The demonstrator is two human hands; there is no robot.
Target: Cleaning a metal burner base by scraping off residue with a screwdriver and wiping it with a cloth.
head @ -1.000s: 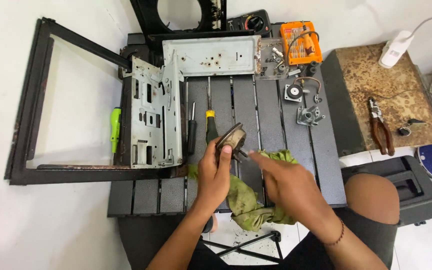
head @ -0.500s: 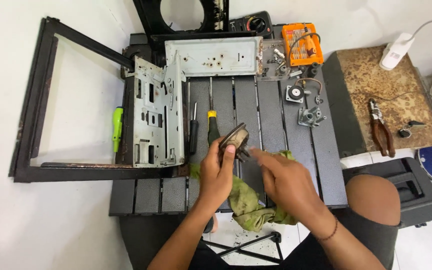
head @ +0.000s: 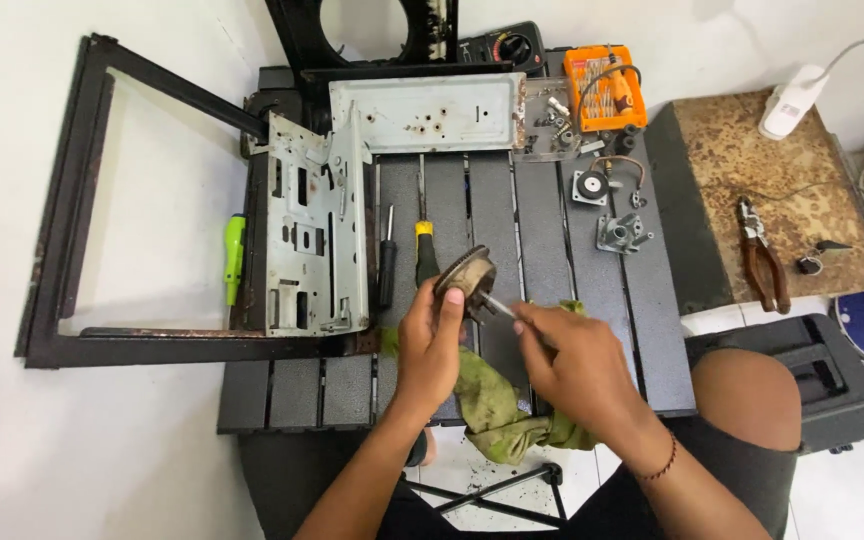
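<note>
Left hand [head: 430,345] clamped on round rusty part [head: 467,277] at frame centre — steadied (above green rag [head: 497,405]) — right hand [head: 572,365] pinching its shaft [head: 500,306].

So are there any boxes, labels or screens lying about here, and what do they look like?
Orange bit case: far edge of the slatted table, rectangular, open, rows of small bits, a dark cable lying across it.
Multimeter: far edge, left of the case, black, round dial with a red mark; its screen is not visible.
No labels or signs can be made out.

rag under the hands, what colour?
Olive green rag, stained darker in patches; clearest in the head view.
</note>
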